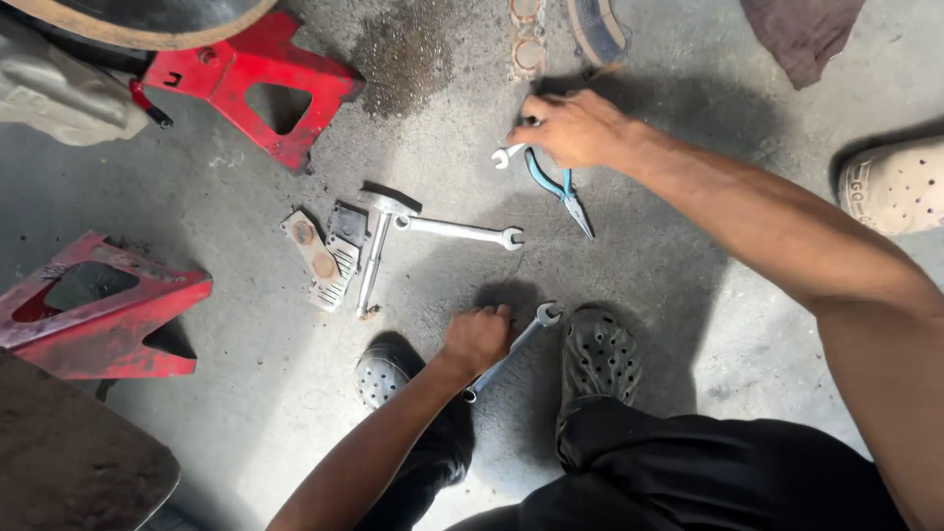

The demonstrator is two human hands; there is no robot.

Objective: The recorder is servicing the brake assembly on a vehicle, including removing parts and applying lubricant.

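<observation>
I squat over a grey concrete floor. My left hand (479, 337) is closed around the shaft of a silver open-ended wrench (521, 339), whose jaw points up and to the right beside my black perforated shoe (600, 356). My right hand (572, 129) reaches far forward and grips a small silver wrench (507, 154). Blue-handled pliers (562, 190) lie directly under and beside that hand. Between both hands lie a long silver wrench (459, 231) and a metal hammer (377, 246).
Two red jack stands sit at the left (98, 310) and upper left (258, 84). Worn brake pads (324, 251) lie beside the hammer. A dark oil stain (403, 54), a gasket-like part (528, 39), a rag (801, 34) and another person's pale clog (893, 185) border the area.
</observation>
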